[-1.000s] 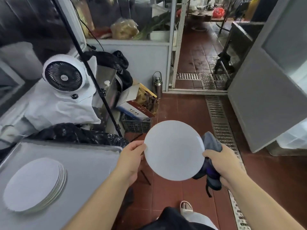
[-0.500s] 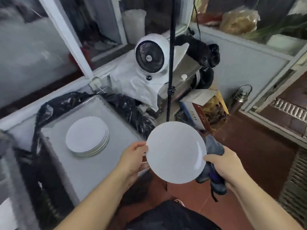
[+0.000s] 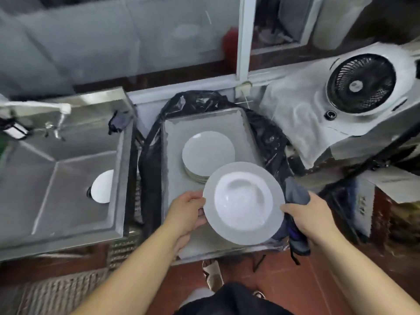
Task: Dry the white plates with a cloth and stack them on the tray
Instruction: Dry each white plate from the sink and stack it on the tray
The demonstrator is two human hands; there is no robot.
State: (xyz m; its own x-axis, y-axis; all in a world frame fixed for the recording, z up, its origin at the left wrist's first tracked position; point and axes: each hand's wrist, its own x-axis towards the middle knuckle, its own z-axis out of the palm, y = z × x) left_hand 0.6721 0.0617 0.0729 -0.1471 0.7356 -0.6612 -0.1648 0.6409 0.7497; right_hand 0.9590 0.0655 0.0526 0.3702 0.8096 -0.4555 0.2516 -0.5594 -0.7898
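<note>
Sink (image 3: 68, 214) at left w/ one plate (image 3: 103, 186) still in it. Left hand (image 3: 185, 215) pinches held plate (image 3: 243, 203) at its left rim; right hand (image 3: 309, 220) grips the right rim plus cloth (image 3: 295, 196), fingers curled. Held plate hangs over tray (image 3: 175, 142), near & right of the stack (image 3: 208, 155), overlapping its near edge; stack lies far-left of both hands, left hand nearer. Vs 0.5 s ago: plate was clear of the tray, over the floor; now above it, face up.

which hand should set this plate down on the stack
Left. The left hand grips the plate by its rim and holds nothing else. The stack on the tray lies ahead. The right hand also holds the cloth.
</note>
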